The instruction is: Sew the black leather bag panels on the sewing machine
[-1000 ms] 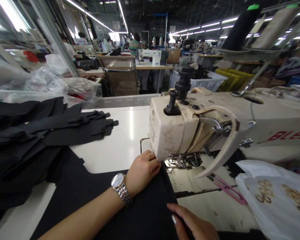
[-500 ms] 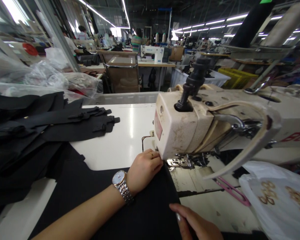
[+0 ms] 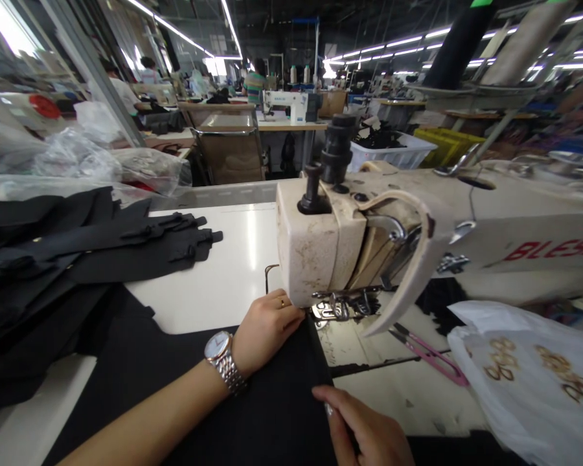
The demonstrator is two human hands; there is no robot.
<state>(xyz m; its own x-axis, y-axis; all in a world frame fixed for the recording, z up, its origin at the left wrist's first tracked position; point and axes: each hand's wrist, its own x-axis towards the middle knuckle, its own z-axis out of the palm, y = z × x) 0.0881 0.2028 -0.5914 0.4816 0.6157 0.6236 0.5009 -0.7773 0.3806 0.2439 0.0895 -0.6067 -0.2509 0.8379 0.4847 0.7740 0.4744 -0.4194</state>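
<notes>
A large piece of black fabric (image 3: 282, 395) lies over the machine bed, its right edge running toward the presser foot (image 3: 326, 310) of a worn cream sewing machine (image 3: 304, 246). Wearing a ring and a wristwatch, my left hand (image 3: 262, 330) presses the fabric with curled fingers close to the foot; its fingertips are partly hidden beside the machine head. Lower down, my right hand (image 3: 362, 427) has the fabric's edge between thumb and forefinger. The needle itself cannot be made out.
Black cut pieces (image 3: 87, 252) are heaped at the left. Pink-handled thread snips (image 3: 432, 356) lie on the bed beside a white plastic bag (image 3: 525, 382). Thread cones (image 3: 459, 45) stand above right. Beyond are a chair (image 3: 228, 149), another sewing machine (image 3: 286, 105) and several people.
The view has shifted slightly, so the machine appears further left and more of its lettering shows. Both hands keep nearly the same places on the fabric.
</notes>
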